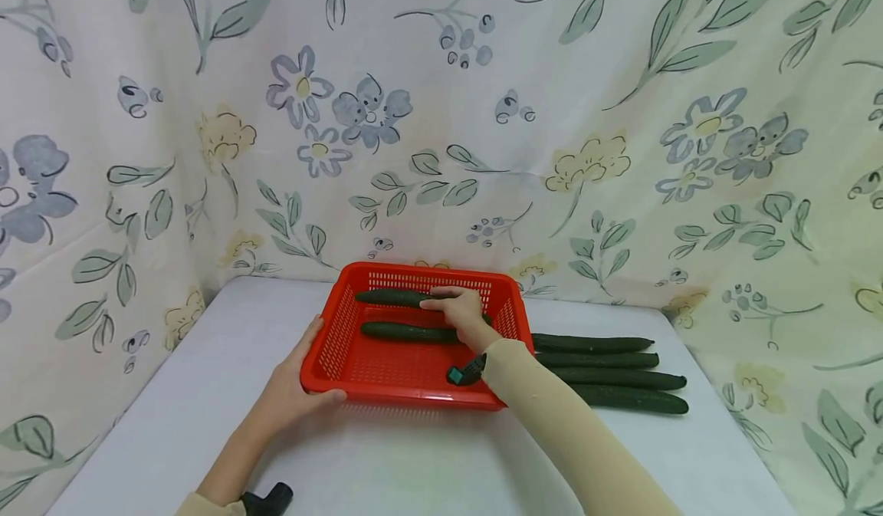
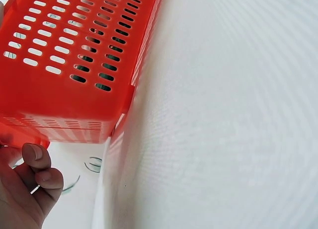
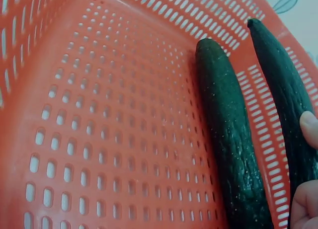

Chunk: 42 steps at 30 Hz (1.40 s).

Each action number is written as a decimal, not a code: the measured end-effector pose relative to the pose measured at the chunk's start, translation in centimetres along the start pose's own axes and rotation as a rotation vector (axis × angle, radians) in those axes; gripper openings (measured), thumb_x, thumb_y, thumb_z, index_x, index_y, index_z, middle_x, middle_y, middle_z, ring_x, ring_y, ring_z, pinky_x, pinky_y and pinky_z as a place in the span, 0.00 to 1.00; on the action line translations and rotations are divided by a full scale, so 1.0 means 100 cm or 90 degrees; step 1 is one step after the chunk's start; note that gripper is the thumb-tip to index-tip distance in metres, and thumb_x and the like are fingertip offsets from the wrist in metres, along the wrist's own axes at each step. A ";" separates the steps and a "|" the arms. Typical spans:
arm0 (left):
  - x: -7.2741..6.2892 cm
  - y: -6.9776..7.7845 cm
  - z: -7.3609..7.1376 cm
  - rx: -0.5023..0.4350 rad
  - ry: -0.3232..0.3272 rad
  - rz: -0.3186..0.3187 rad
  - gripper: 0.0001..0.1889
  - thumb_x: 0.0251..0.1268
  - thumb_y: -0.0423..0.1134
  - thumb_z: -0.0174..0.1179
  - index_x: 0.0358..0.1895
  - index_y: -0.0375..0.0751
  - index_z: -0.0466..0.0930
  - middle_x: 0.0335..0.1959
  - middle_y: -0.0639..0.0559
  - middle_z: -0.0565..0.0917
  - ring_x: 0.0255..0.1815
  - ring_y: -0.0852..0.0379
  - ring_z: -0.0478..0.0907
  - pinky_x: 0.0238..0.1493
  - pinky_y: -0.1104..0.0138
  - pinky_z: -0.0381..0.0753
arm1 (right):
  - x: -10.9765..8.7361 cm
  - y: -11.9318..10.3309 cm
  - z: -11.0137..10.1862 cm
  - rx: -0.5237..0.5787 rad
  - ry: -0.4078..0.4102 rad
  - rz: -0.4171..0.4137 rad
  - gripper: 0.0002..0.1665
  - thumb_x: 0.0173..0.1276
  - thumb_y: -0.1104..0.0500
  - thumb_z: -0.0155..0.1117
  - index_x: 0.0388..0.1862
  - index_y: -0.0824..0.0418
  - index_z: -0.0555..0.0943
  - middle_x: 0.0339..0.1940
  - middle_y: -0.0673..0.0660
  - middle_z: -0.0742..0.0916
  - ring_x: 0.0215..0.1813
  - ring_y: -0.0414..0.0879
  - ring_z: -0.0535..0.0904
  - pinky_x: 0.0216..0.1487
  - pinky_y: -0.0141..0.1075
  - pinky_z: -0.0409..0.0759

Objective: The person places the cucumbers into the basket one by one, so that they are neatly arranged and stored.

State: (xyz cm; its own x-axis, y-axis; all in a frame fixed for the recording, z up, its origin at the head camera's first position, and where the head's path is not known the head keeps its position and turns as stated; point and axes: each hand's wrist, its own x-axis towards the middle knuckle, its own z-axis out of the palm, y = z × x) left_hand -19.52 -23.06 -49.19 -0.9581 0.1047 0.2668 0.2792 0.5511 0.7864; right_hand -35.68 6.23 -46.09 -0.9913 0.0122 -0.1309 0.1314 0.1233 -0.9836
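A red plastic basket [image 1: 407,366] with slotted walls stands on the white table. My left hand [image 1: 293,389] grips its near left corner, fingers along the left side and thumb by the front rim. Inside the basket, my right hand [image 1: 464,313] holds a dark green cucumber [image 1: 389,297] close to the back wall. Thumb and fingers pinch this cucumber [image 3: 280,80] in the right wrist view, where it is raised beside a second cucumber [image 3: 226,124]. That second cucumber [image 1: 407,332] lies on the basket floor, its right end hidden behind my right wrist.
Several cucumbers [image 1: 621,379] lie side by side on the table, right of the basket; their left ends are hidden by the basket and my right arm. Behind the white table [image 1: 414,462] hangs a floral curtain [image 1: 428,117], which also lines both sides.
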 end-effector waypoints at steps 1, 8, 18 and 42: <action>0.000 0.000 0.000 0.000 0.001 0.000 0.66 0.52 0.54 0.81 0.89 0.55 0.43 0.86 0.42 0.59 0.75 0.37 0.70 0.55 0.46 0.88 | 0.000 0.000 0.000 -0.003 0.004 0.002 0.25 0.56 0.62 0.87 0.54 0.60 0.92 0.22 0.45 0.82 0.19 0.41 0.59 0.22 0.32 0.60; 0.001 0.000 0.000 0.011 0.004 0.005 0.65 0.52 0.53 0.81 0.89 0.54 0.43 0.85 0.41 0.59 0.74 0.38 0.71 0.54 0.54 0.89 | 0.003 0.002 -0.004 -0.020 0.009 -0.003 0.22 0.61 0.64 0.82 0.55 0.57 0.91 0.39 0.52 0.93 0.34 0.41 0.80 0.33 0.33 0.73; -0.001 -0.001 0.000 0.011 0.007 0.008 0.65 0.52 0.53 0.81 0.89 0.54 0.44 0.85 0.41 0.59 0.73 0.38 0.72 0.52 0.50 0.90 | 0.005 0.000 -0.004 -0.010 0.009 0.008 0.21 0.63 0.62 0.81 0.56 0.57 0.91 0.41 0.53 0.94 0.32 0.43 0.76 0.30 0.33 0.69; 0.000 0.001 0.001 0.010 0.011 0.009 0.65 0.53 0.54 0.80 0.89 0.53 0.43 0.83 0.39 0.64 0.72 0.37 0.73 0.51 0.48 0.90 | -0.004 -0.071 -0.064 0.040 -0.091 -0.040 0.33 0.69 0.60 0.76 0.72 0.61 0.80 0.66 0.62 0.87 0.27 0.40 0.69 0.23 0.29 0.66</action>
State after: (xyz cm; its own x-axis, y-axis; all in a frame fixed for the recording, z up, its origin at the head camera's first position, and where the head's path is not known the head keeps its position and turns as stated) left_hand -19.48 -22.96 -49.21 -0.9528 0.0988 0.2872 0.2915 0.5622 0.7739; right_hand -36.27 11.67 -38.27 -0.9875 -0.1350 -0.0812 0.0739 0.0576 -0.9956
